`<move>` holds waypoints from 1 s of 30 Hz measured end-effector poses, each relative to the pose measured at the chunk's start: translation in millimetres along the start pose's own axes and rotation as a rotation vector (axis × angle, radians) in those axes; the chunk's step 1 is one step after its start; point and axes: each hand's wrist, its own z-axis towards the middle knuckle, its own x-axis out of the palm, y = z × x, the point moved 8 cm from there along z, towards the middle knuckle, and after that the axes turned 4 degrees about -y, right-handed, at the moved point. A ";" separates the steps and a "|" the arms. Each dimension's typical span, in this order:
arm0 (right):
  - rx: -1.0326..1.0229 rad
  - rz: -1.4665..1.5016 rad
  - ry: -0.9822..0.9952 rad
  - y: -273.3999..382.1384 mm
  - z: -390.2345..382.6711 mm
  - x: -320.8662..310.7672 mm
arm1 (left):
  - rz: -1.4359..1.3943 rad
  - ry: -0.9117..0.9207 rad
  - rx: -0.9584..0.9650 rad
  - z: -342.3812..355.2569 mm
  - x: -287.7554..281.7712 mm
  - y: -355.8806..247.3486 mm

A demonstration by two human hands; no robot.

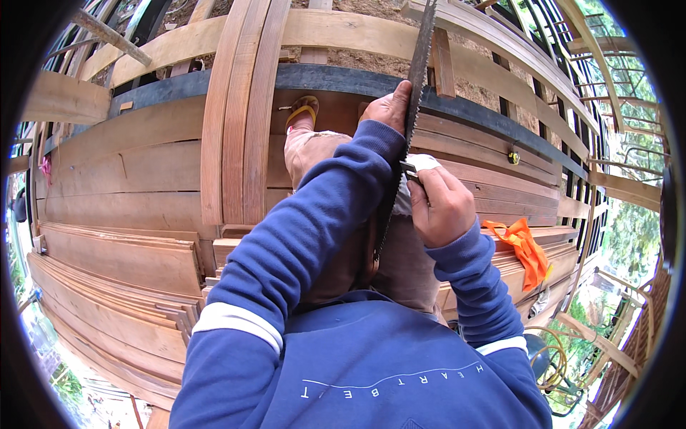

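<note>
A long hand saw (420,64) stands on end in front of me, its toothed edge facing right and its lower end between my thighs. My left hand (388,109) is closed on the blade about halfway up, with the thumb along it; most of its fingers are hidden. Lower down, my right hand (444,204) pinches a small dark metal tool (409,170) against the teeth. Just what kind of tool it is cannot be made out. A brown curved part, perhaps the saw's handle, shows low between my legs.
Three grooved boards (246,107) lie lengthwise ahead on the left. Stacked planks (121,264) fill the lower left. On the right are an orange cloth (525,250) and a tape measure (514,157). Beyond a dark beam (321,76), slats leave gaps over bare ground. My foot wears a yellow sandal (306,107).
</note>
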 end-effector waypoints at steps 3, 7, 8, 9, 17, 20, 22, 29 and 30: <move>0.114 -0.019 0.026 -3.9 -6.5 6.4 | 0.051 -0.041 -0.034 -8.7 0.4 -8.9; 0.155 0.009 -0.014 1.1 -6.2 9.3 | 0.050 -0.067 -0.037 -9.3 -4.3 -8.5; 0.150 0.019 -0.027 2.1 -5.6 9.8 | 0.050 -0.069 -0.029 -8.5 -5.5 -8.2; 0.146 0.030 -0.041 3.1 -5.2 9.6 | 0.069 -0.085 -0.023 -7.8 -6.8 -7.7; 0.199 0.043 -0.047 -0.1 -8.8 13.6 | 0.156 -0.116 -0.014 -12.0 -9.1 -14.9; 0.204 0.055 -0.052 -0.4 -8.7 14.1 | 0.148 -0.121 -0.047 -14.0 -9.7 -13.9; 0.208 0.066 -0.056 -0.8 -9.2 14.2 | 0.139 -0.124 -0.046 -14.2 -9.2 -14.0; 0.182 0.084 -0.039 -2.2 -8.1 14.8 | 0.037 -0.116 0.037 -3.5 -8.9 -9.1; 0.171 0.075 -0.023 -1.5 -7.3 14.4 | -0.006 -0.096 0.031 -2.3 -7.8 -4.6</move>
